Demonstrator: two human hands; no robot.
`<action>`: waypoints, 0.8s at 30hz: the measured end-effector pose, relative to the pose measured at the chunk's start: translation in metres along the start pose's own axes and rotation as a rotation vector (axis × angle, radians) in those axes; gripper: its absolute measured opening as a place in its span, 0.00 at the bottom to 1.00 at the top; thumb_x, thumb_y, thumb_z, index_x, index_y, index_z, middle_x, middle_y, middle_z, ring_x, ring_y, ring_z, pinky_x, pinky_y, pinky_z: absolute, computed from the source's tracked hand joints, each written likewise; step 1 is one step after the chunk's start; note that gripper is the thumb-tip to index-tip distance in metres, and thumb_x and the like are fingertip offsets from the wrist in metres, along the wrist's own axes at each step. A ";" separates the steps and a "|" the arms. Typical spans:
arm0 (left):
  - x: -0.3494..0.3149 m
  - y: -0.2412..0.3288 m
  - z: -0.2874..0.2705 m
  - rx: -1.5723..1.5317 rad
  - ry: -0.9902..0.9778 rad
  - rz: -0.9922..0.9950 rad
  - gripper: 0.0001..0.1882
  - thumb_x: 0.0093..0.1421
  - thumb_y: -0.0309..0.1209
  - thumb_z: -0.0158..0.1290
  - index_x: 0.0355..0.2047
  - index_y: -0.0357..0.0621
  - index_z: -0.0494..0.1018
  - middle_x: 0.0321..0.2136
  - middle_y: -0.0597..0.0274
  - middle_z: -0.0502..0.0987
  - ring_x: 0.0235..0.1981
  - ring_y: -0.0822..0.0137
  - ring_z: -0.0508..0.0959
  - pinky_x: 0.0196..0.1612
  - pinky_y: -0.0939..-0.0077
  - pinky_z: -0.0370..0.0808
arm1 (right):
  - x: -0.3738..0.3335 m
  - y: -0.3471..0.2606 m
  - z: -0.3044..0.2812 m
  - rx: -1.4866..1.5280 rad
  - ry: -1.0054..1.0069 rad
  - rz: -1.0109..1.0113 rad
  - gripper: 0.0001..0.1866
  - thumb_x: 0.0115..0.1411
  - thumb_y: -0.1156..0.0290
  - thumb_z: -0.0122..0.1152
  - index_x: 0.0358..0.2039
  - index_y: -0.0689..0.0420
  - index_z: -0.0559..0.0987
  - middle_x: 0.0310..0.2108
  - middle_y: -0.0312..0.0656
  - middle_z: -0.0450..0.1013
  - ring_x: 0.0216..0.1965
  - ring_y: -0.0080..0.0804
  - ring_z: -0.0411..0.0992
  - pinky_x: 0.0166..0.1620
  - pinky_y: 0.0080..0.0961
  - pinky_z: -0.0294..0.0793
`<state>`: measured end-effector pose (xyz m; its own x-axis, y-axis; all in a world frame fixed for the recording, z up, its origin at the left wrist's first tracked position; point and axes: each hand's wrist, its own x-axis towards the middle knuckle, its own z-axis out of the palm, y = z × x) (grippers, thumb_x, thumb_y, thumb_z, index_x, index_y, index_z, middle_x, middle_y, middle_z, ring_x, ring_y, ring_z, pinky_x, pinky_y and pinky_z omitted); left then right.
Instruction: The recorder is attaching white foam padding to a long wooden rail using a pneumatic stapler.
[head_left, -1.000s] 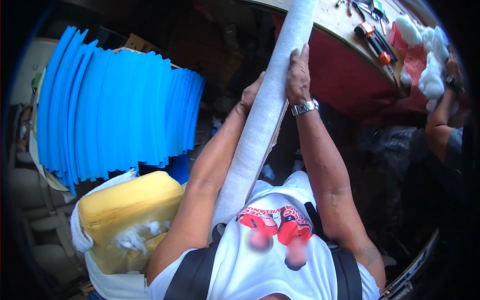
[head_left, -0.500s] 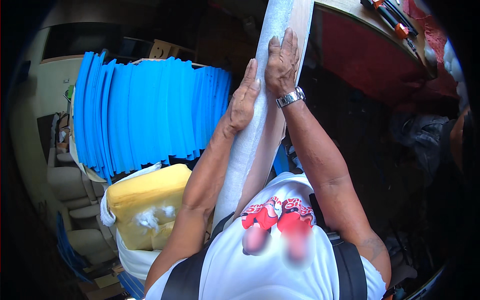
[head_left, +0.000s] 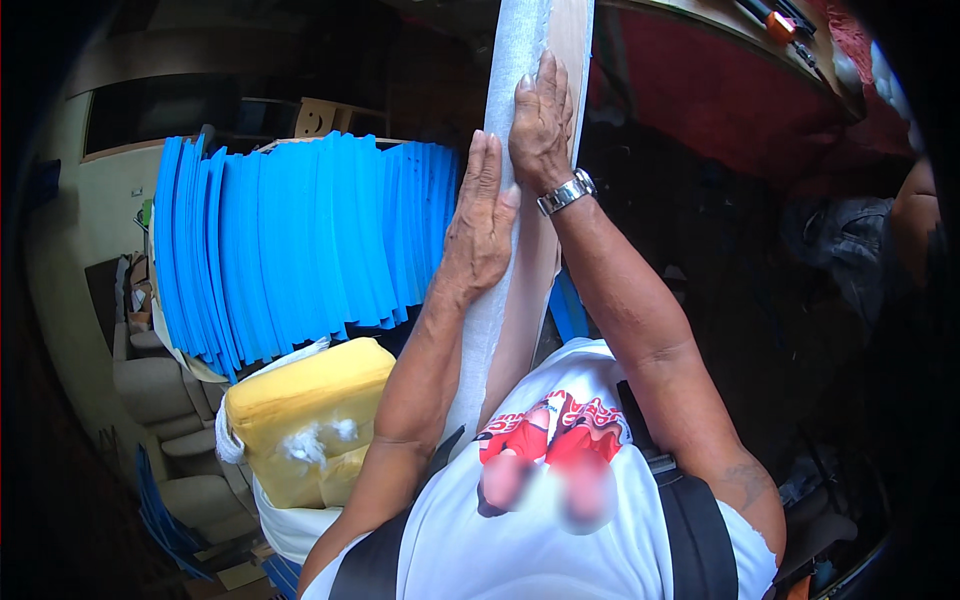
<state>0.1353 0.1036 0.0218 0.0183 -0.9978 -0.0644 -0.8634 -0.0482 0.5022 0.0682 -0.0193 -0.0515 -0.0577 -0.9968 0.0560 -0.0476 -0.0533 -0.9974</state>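
A long panel, running from the wearer's torso to beyond the far edge, has a rounded, grey-white woven covering along its left side and a smooth, pinkish-brown flat face along its right. To the left stand thin blue sheets, packed upright in a curved row. Nearer lies a yellow foam block, box-shaped, with white fluff on it. The left hand rests unclenched against the covered side; the right hand, fingers likewise straight, lies flat on top. Both palms are hidden. At far right, the surface is cut off, as is an orange-and-black tool; the dark floor area is hard to make out.
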 end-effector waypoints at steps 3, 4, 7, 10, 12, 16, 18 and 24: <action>-0.002 0.013 0.004 0.169 0.025 -0.019 0.34 0.73 0.46 0.37 0.76 0.56 0.43 0.76 0.55 0.41 0.75 0.49 0.48 0.74 0.57 0.51 | 0.005 0.003 -0.004 0.028 -0.029 -0.012 0.39 0.73 0.47 0.31 0.75 0.58 0.45 0.75 0.59 0.40 0.75 0.59 0.38 0.72 0.56 0.34; -0.001 0.015 0.005 0.168 0.023 -0.017 0.34 0.73 0.46 0.37 0.76 0.56 0.43 0.76 0.55 0.41 0.75 0.49 0.48 0.74 0.57 0.51 | 0.008 0.006 -0.006 0.040 -0.059 -0.025 0.39 0.72 0.46 0.30 0.75 0.59 0.45 0.75 0.59 0.38 0.76 0.58 0.36 0.73 0.55 0.33; 0.005 0.012 0.002 0.092 0.032 -0.022 0.35 0.72 0.44 0.41 0.75 0.54 0.43 0.75 0.53 0.42 0.74 0.47 0.49 0.74 0.57 0.52 | 0.021 0.025 -0.028 0.009 -0.076 -0.155 0.38 0.74 0.46 0.30 0.73 0.63 0.50 0.75 0.60 0.43 0.76 0.51 0.38 0.74 0.45 0.39; 0.009 0.002 -0.005 0.053 0.056 -0.059 0.36 0.71 0.42 0.44 0.75 0.53 0.44 0.75 0.48 0.45 0.74 0.45 0.51 0.73 0.55 0.55 | 0.037 0.031 -0.085 0.472 -0.343 0.072 0.37 0.73 0.44 0.41 0.70 0.60 0.61 0.72 0.51 0.56 0.73 0.41 0.51 0.72 0.41 0.49; 0.005 -0.003 -0.008 0.093 0.040 -0.088 0.37 0.70 0.40 0.47 0.75 0.53 0.45 0.75 0.49 0.46 0.74 0.45 0.51 0.73 0.53 0.55 | 0.061 0.053 -0.117 -0.017 -0.180 -0.086 0.33 0.72 0.50 0.48 0.68 0.60 0.64 0.67 0.54 0.63 0.68 0.47 0.61 0.70 0.41 0.57; -0.003 -0.004 -0.008 0.031 0.040 -0.121 0.39 0.69 0.40 0.50 0.75 0.53 0.45 0.75 0.49 0.46 0.74 0.45 0.50 0.73 0.54 0.54 | 0.148 0.090 -0.178 -0.691 0.139 -0.422 0.31 0.65 0.56 0.55 0.62 0.62 0.69 0.61 0.56 0.67 0.64 0.53 0.64 0.67 0.46 0.62; -0.003 -0.001 -0.007 0.026 0.045 -0.158 0.40 0.68 0.40 0.51 0.75 0.52 0.45 0.75 0.48 0.46 0.74 0.45 0.50 0.73 0.55 0.53 | 0.197 0.100 -0.208 -1.105 0.242 -0.520 0.31 0.60 0.60 0.56 0.61 0.60 0.69 0.60 0.53 0.68 0.61 0.51 0.66 0.64 0.46 0.65; 0.016 -0.011 -0.008 0.025 0.087 -0.253 0.40 0.68 0.37 0.50 0.74 0.39 0.45 0.74 0.43 0.45 0.75 0.48 0.48 0.75 0.59 0.46 | 0.325 0.116 -0.299 -1.459 0.000 -0.204 0.24 0.61 0.59 0.53 0.57 0.54 0.70 0.53 0.52 0.74 0.55 0.50 0.75 0.54 0.51 0.74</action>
<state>0.1492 0.0879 0.0219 0.2772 -0.9545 -0.1097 -0.8381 -0.2961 0.4583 -0.2541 -0.3311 -0.1358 0.0732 -0.9797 0.1865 -0.9955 -0.0832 -0.0460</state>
